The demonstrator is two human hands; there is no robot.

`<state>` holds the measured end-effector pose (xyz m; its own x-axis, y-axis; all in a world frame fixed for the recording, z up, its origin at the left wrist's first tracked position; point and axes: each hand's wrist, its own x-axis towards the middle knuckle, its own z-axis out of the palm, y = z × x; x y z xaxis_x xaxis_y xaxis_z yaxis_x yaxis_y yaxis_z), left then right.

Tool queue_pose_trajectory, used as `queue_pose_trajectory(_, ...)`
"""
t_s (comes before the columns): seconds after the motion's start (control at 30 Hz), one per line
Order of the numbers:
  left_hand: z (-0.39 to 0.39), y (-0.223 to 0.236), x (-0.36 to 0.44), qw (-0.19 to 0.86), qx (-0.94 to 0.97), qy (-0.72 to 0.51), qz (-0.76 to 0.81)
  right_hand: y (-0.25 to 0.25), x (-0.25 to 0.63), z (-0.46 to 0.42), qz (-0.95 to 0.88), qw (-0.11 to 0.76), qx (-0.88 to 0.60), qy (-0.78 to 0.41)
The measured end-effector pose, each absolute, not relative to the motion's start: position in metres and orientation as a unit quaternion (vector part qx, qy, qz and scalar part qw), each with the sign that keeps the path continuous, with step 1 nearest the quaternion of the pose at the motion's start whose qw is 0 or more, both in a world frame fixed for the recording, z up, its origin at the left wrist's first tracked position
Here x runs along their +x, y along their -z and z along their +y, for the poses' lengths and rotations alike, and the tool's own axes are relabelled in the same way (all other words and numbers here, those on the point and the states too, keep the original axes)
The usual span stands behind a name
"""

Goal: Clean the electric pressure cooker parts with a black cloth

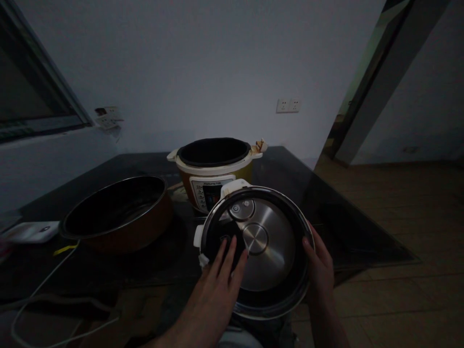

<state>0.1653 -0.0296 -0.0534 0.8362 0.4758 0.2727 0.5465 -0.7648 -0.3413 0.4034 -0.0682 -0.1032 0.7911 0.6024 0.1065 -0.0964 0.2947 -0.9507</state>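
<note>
The round pressure cooker lid [275, 232] is tilted up with its steel inner side and black sealing ring toward me. My right hand [321, 266] grips its right rim, thumb on the inner edge. Across the lid's left part lies my left hand [221, 275], fingers outstretched and slightly apart. Under those fingertips is a dark patch [224, 232], perhaps a cloth, with a small pale mark; its kind is unclear. Behind the lid, the electric pressure cooker [184, 181] stands uncovered, its front panel partly hidden by the lid.
A large brown pot [141, 229] with a dark inside stands on the black table [290, 164] at left. Beside it are a white phone-like object [34, 232] and a white cable [43, 282] with a yellow tag. Wall sockets [288, 106] are behind; tiled floor lies at right.
</note>
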Motion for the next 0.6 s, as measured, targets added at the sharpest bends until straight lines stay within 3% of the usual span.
queue_pose_trajectory(0.23, -0.035, 0.062, 0.153, 0.19, -0.963, 0.051, -0.184, 0.107, 0.405, -0.066, -0.233, 0.783, -0.537, -0.212)
queue_pose_trajectory(0.4, -0.04, 0.063, 0.143, 0.12, -0.988, 0.002, -0.094, 0.108, 0.405, -0.066, -0.232, 0.786, -0.53, -0.219)
queue_pose_trajectory(0.6, -0.019, 0.048, 0.14, 0.116, -0.981, -0.056, -0.148, 0.106, 0.403, -0.067, -0.229, 0.783, -0.535, -0.218)
